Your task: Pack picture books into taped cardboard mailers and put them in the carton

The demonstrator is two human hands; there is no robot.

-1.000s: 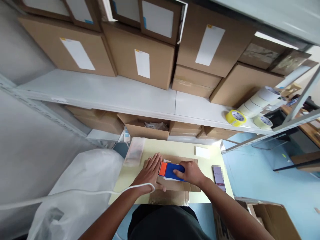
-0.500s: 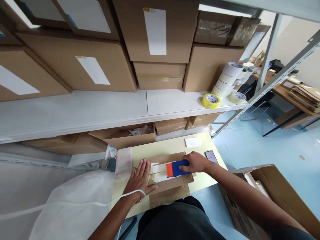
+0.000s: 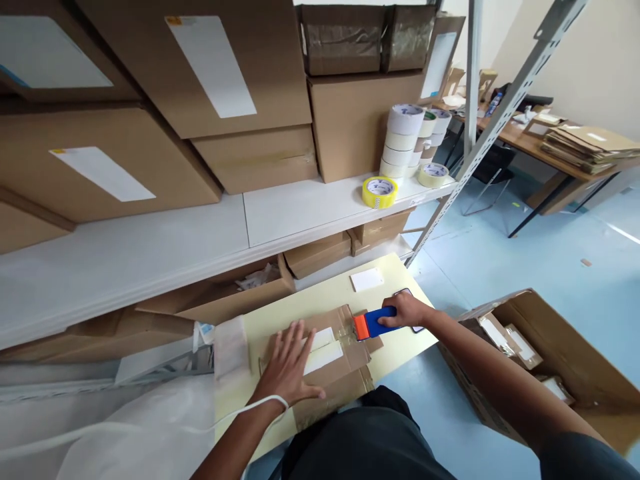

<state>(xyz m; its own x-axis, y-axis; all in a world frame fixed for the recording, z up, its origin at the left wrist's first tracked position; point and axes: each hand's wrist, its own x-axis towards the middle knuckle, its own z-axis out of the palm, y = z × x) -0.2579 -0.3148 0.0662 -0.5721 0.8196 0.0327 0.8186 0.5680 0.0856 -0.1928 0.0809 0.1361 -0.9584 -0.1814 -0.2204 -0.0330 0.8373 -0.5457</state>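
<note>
A cardboard box [image 3: 350, 363] lay on the table [image 3: 403, 347] in front of the person, two white paper strips [image 3: 324, 359] along its top. At its right end the orange head of a blue tape dispenser [image 3: 373, 325] sat low against the cardboard, beside a glossy patch that looked like clear tape. The right hand [image 3: 407, 311] was closed round the blue body, probably so that the head could be pressed and steered along the surface. The left hand [image 3: 290, 367] was open, fingers spread and palm down on the box's left part, holding nothing; it seemed placed there to keep the box from sliding. A white cable [image 3: 273, 400] crossed the left wrist. Beyond the box lay a white card [image 3: 367, 279]; a phone [image 3: 417, 329] showed partly behind the right hand.
</note>
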